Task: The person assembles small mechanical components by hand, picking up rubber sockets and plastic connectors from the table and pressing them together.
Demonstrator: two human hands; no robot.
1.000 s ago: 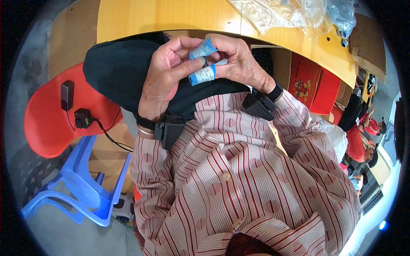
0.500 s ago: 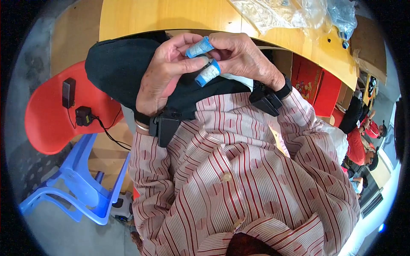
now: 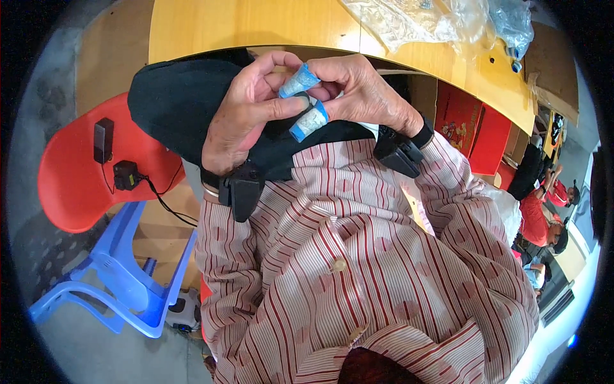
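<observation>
A: Where is the work?
B: Above the lap, by the near edge of the glossy yellow wooden table (image 3: 256,25). The upper small blue-and-white tapered tube (image 3: 299,80) and the lower small blue-and-white tapered tube (image 3: 309,121) sit at the fingertips of the bare right hand (image 3: 368,89).
A: Gripped?
B: That hand is bent into a pinch; whether it grips them or wears them on thumb and forefinger, I can't tell.
A: And the other?
B: The bare left hand (image 3: 240,115) is half curled, thumb tip reaching between the tubes; whether it grips anything is hidden.
A: How far along?
B: Mid-handling, I'd judge: neither tube is set down. What remains I can't tell.
</observation>
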